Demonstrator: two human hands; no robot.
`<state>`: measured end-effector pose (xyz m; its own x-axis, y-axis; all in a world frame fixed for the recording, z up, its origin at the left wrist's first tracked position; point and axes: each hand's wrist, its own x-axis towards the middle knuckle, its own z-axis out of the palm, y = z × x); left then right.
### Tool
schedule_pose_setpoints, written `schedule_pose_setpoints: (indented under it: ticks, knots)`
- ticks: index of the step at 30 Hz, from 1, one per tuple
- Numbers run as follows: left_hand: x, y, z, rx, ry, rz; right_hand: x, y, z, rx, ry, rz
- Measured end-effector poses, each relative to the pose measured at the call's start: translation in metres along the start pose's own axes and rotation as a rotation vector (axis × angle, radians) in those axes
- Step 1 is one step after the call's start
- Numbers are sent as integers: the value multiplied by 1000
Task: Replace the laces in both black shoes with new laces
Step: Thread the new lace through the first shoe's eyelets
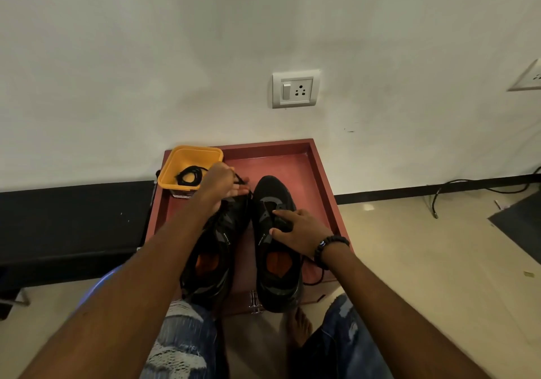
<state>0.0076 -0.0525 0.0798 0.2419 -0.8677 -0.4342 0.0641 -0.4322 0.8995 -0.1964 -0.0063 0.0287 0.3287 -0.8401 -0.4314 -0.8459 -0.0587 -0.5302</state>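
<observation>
Two black mesh low-top shoes with orange insoles sit side by side in a shallow red-brown wooden tray (319,179). Left shoe (215,250) at 9 o'clock of right shoe (276,244), nearly touching. Yellow square plastic tub (181,162) at the tray's 11 o'clock corner holds a coiled black lace (190,175).

Left hand (221,187): fingers curled, pinching a thin black lace end (240,180) above the left shoe's toe. Right hand (301,231): fingers spread and bent, pressing on the right shoe's tongue; no closed grasp visible.

Judgement: laces light, limp, tangle-prone; take at the stiff tips. Shoes soft, light; steady at midfoot.
</observation>
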Motion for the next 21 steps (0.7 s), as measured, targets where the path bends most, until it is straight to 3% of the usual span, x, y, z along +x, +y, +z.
schedule_pose_setpoints:
  ticks: [8, 10, 14, 21]
  knots:
    - [-4, 24, -47, -171, 245, 35, -3, 2, 4, 91, 14, -3]
    - [-4, 11, -57, 147, 289, 96, -7, 5, 1, 151, 41, -32]
    - [-17, -21, -57, 702, 225, 211, -27, 15, 5, 255, 152, -21]
    - [-58, -47, -4, 973, 141, 557, -35, 9, 12, 251, 244, 19]
